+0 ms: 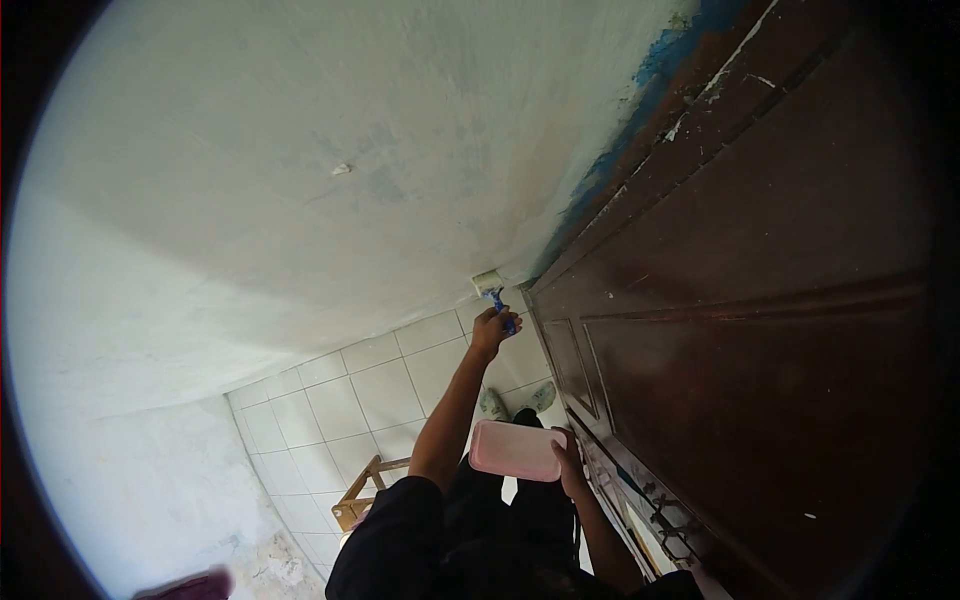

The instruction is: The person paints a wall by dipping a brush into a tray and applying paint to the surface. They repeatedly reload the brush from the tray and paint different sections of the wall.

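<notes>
My left hand [491, 331] is closed around the blue handle of a paintbrush [487, 283], reaching forward and low. The brush's wide, pale head is against or very close to the lower wall [330, 230], near the corner by the door. In my right hand [568, 462] is a pink rectangular plastic tub [474, 447], gripped at its right end in front of my body. Pale contents, seemingly paint, show inside it. Some fingers of the right hand are hidden.
A dark brown wooden door [740, 400] stands close on my right, with blue paint [610, 160] along its wall edge. A wooden stool or chair [350, 512] is at lower left on the white tiled floor [385, 395]. My feet [538, 398] are below the tub.
</notes>
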Demonstrator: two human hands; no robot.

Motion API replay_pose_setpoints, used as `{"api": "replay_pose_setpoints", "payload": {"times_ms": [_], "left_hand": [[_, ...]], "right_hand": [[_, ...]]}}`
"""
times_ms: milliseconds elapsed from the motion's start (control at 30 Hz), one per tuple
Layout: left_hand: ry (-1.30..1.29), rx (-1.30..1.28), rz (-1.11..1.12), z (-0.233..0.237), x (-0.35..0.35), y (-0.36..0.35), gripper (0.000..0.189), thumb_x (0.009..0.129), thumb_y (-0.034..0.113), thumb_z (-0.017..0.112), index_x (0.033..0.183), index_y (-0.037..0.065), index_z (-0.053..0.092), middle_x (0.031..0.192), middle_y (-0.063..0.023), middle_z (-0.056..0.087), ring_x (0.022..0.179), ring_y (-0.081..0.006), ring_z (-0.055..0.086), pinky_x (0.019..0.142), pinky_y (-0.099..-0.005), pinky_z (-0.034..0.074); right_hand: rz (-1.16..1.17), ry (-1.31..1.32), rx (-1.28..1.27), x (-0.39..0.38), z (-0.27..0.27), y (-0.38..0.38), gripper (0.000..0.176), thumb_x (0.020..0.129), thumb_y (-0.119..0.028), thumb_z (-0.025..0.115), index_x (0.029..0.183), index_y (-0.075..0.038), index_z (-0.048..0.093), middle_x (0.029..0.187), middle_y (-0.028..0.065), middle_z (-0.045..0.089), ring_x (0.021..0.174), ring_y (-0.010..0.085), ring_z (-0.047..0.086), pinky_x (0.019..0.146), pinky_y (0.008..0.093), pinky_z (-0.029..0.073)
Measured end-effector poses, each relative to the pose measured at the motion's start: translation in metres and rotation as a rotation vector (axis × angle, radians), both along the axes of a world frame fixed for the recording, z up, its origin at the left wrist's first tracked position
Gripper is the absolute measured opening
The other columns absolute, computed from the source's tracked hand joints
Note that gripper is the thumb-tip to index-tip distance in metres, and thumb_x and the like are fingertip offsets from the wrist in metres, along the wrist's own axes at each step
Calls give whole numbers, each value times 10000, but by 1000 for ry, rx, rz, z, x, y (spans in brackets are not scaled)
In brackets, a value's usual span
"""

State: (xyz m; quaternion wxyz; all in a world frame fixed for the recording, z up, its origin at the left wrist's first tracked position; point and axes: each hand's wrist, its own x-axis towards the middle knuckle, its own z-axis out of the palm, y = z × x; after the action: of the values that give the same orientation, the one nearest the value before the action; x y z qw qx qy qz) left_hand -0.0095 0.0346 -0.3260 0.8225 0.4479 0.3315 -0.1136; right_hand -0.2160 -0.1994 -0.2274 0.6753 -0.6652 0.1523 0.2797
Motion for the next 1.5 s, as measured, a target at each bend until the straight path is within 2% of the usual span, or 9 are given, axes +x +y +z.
{"api": "replay_pose_setpoints", "payload": {"times_ms": [367, 633, 733, 833, 933, 1200, 1267, 1367, 1500], "left_hand": [[-272, 155, 94, 236, -23, -35, 406, 957, 233, 552, 1215, -73, 485, 937, -114, 609, 814, -192, 648, 701, -324, 569], [-451, 328, 102, 310, -39, -52, 358, 985, 221, 507, 1223, -44, 477, 853, -70, 583, 732, -131, 617, 584, -256, 522], [-561, 462, 131, 283, -38, -48, 288, 1005, 237, 465, 1181, 9, 469, 774, -13, 512, 628, -69, 509, 513, -207, 409], [-483, 345, 170, 236, -27, -42, 224, 1019, 258, 426, 1093, 48, 447, 726, 27, 423, 571, -38, 378, 484, -202, 310], [-433, 536, 151, 167, -21, -40, 195, 1028, 271, 392, 1028, 79, 428, 701, 53, 380, 558, -30, 338, 474, -210, 307], [-75, 519, 104, -11, -24, -43, 252, 1017, 287, 405, 934, 52, 443, 674, -17, 445, 591, -114, 431, 537, -298, 380], [-18, 555, 88, -49, -21, -39, 271, 1010, 298, 415, 929, 43, 458, 677, -33, 468, 591, -134, 449, 545, -320, 392], [71, 585, 22, -91, -18, -30, 276, 997, 299, 423, 954, 35, 490, 654, -49, 485, 561, -166, 476, 528, -331, 404], [115, 399, -6, -65, -17, -27, 204, 992, 300, 428, 956, 101, 459, 625, 22, 406, 460, -85, 378, 382, -269, 325]], "right_hand": [[22, -44, -33, 10, 11, 13, 478, 936, -355, 506, 1281, -27, 461, 1219, 129, 495, 1201, 231, 429, 1047, 353, 284], [33, -34, 4, 10, 7, 11, 509, 940, -342, 542, 1315, -21, 418, 1265, 112, 486, 1230, 209, 426, 1058, 343, 296], [36, -36, 10, 10, 10, 11, 509, 941, -347, 541, 1315, -24, 419, 1266, 109, 481, 1230, 211, 424, 1058, 342, 294], [26, -15, 21, 8, 6, 10, 509, 941, -349, 541, 1316, -27, 420, 1274, 108, 478, 1236, 209, 418, 1060, 341, 292], [25, 3, 21, 6, 3, 10, 507, 941, -346, 540, 1318, -29, 421, 1282, 106, 476, 1241, 208, 413, 1063, 342, 287], [-2, 58, 55, 2, -4, 10, 509, 937, -348, 542, 1316, -27, 430, 1292, 109, 477, 1252, 210, 406, 1072, 349, 273], [-11, -2, 16, 0, -3, 10, 497, 930, -357, 530, 1288, -22, 451, 1202, 119, 487, 1179, 221, 442, 1034, 352, 307], [0, -8, 22, -8, -16, 4, 490, 930, -353, 528, 1283, -24, 449, 1200, 114, 485, 1180, 216, 439, 1036, 350, 304], [-1, -19, 15, -12, -11, 2, 480, 931, -342, 527, 1283, -26, 446, 1199, 109, 483, 1180, 214, 439, 1036, 352, 304]]}}
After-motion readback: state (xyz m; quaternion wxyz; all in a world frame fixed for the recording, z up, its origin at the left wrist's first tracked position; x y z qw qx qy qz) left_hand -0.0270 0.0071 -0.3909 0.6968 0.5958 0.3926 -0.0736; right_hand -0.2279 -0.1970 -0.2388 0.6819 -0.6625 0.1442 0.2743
